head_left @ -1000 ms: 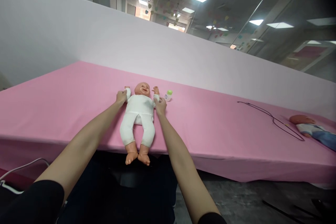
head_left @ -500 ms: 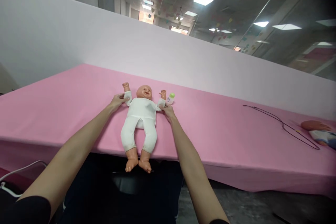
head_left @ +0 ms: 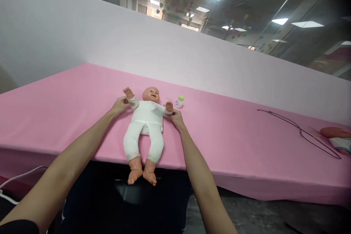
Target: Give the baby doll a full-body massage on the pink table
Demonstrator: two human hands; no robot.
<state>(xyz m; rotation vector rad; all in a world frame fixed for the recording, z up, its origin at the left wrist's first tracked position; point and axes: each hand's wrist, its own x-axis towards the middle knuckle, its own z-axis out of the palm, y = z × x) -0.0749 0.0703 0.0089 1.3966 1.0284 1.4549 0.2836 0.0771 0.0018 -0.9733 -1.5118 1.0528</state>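
Observation:
A baby doll (head_left: 148, 115) in a white suit lies face up on the pink-covered table (head_left: 219, 135), its bare feet hanging past the front edge. My left hand (head_left: 120, 105) is closed around the doll's arm on the left, near the wrist. On the other side, my right hand (head_left: 177, 117) grips the doll's other arm from below, and its fingertips are partly hidden behind the sleeve. Just beyond my right hand stands a small bottle (head_left: 179, 102) with a green cap, apart from the doll.
A thin dark cord (head_left: 298, 128) lies looped on the table at the right. At the far right edge is a second doll (head_left: 336, 135), partly cut off. A white wall (head_left: 175, 55) runs behind the table. A white cable (head_left: 24, 172) hangs at the lower left.
The doll's raised forearms have swung outward and lower, the right-side one most clearly, with both hands still holding them. The view has shifted slightly.

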